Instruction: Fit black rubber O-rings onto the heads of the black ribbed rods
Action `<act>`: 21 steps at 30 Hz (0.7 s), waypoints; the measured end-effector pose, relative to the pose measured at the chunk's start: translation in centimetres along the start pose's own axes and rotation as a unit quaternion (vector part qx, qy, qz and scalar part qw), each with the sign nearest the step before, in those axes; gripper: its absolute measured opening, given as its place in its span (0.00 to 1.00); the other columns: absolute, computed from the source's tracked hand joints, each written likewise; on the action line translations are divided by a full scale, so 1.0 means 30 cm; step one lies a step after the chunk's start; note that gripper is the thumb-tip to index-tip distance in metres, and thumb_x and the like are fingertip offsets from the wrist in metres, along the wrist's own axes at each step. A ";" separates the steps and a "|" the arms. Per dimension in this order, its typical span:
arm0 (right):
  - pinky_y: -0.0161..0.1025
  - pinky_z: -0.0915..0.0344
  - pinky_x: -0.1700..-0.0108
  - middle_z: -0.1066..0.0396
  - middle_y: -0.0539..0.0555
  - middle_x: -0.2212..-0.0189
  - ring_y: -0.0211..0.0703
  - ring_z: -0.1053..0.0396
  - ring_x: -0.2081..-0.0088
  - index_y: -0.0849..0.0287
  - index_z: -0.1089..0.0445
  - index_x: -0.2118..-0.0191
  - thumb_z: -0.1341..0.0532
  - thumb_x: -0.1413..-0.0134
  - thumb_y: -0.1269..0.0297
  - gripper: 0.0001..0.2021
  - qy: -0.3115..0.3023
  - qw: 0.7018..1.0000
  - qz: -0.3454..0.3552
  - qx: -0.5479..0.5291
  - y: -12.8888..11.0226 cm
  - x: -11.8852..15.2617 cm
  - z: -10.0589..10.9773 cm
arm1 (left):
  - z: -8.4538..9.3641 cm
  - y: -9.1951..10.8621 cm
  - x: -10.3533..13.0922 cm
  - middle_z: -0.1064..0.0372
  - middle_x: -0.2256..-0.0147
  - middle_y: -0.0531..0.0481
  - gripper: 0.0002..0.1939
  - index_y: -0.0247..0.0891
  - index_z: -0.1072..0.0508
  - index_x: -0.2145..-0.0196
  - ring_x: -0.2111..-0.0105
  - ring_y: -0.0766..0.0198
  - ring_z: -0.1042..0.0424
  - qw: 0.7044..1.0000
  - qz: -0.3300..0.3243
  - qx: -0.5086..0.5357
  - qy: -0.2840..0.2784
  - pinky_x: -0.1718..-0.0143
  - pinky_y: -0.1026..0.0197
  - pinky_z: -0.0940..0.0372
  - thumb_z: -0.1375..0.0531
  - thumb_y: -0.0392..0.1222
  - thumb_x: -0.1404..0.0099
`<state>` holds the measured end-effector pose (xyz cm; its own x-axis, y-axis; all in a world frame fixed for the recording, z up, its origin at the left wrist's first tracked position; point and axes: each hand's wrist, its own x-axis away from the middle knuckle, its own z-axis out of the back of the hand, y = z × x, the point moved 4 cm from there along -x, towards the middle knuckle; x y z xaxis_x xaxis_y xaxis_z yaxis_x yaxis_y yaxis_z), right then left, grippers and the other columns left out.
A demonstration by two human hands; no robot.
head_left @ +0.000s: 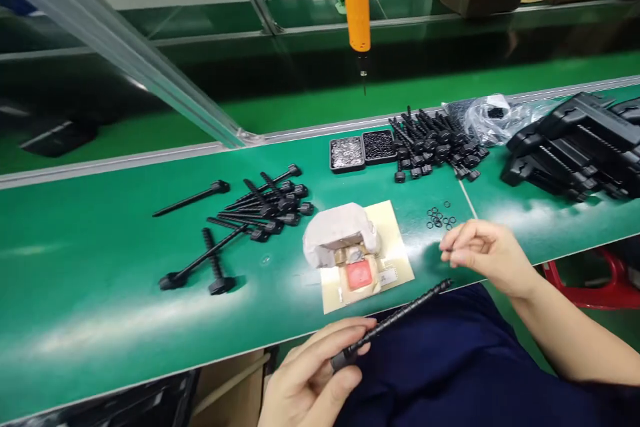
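My left hand (315, 373) is closed round the knob end of a black threaded rod (407, 310). The rod slants up to the right over my lap, just off the table's front edge. Near its free tip, my right hand (487, 253) is in a pinch, thumb against fingers. A thin dark bit shows at those fingertips and looks like a small black O-ring. Several loose black O-rings (437, 220) lie on the table just beyond this hand. Left of them, a white block-like fixture (340, 223) with a red pad (359, 274) sits on a yellowish sheet (397, 233).
Black rods with knobs lie in a left pile (273, 203) and a back-right pile (435, 140). Two small black trays (347, 155) hold tiny parts. An orange electric screwdriver (355, 7) hangs above. Black plastic frames (575, 147) and a clear bag (493, 120) are at right.
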<state>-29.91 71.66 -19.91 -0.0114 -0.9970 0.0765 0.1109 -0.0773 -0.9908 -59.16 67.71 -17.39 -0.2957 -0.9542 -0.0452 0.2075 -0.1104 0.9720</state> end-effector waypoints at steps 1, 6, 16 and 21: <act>0.36 0.22 0.66 0.22 0.57 0.66 0.42 0.22 0.70 0.62 0.29 0.74 0.27 0.52 0.46 0.22 -0.033 0.997 -0.002 -0.063 -0.021 0.019 -0.019 | -0.016 -0.006 -0.013 0.19 0.58 0.45 0.11 0.48 0.18 0.55 0.59 0.50 0.19 1.000 -0.010 -0.002 -0.018 0.64 0.59 0.19 0.34 0.41 0.35; 0.28 0.23 0.62 0.21 0.53 0.68 0.36 0.22 0.67 0.60 0.23 0.71 0.26 0.53 0.75 0.06 -0.092 0.962 0.007 -0.255 -0.072 0.056 -0.042 | -0.029 -0.008 -0.032 0.19 0.57 0.49 0.14 0.51 0.19 0.53 0.59 0.54 0.18 0.998 -0.042 -0.010 -0.042 0.63 0.63 0.20 0.35 0.37 0.35; 0.24 0.24 0.62 0.21 0.51 0.70 0.35 0.22 0.67 0.56 0.20 0.69 0.24 0.59 0.78 0.11 -0.068 0.974 0.033 -0.215 -0.077 0.043 -0.033 | -0.022 0.005 -0.033 0.19 0.56 0.57 0.16 0.53 0.20 0.53 0.59 0.64 0.19 0.997 -0.047 -0.065 -0.016 0.57 0.72 0.25 0.34 0.34 0.36; 0.25 0.24 0.63 0.21 0.52 0.69 0.37 0.22 0.68 0.53 0.18 0.64 0.23 0.58 0.73 0.13 -0.086 0.982 0.083 -0.145 -0.079 0.038 -0.032 | -0.036 0.021 -0.049 0.18 0.59 0.51 0.11 0.46 0.19 0.56 0.63 0.59 0.18 0.993 -0.102 -0.057 -0.007 0.64 0.69 0.22 0.34 0.36 0.36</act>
<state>-31.13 70.70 -17.57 0.1529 -0.9836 -0.0952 -0.1908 0.0651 -0.9795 -57.59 68.73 -16.95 -0.3554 -0.9049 -0.2343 0.2452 -0.3321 0.9108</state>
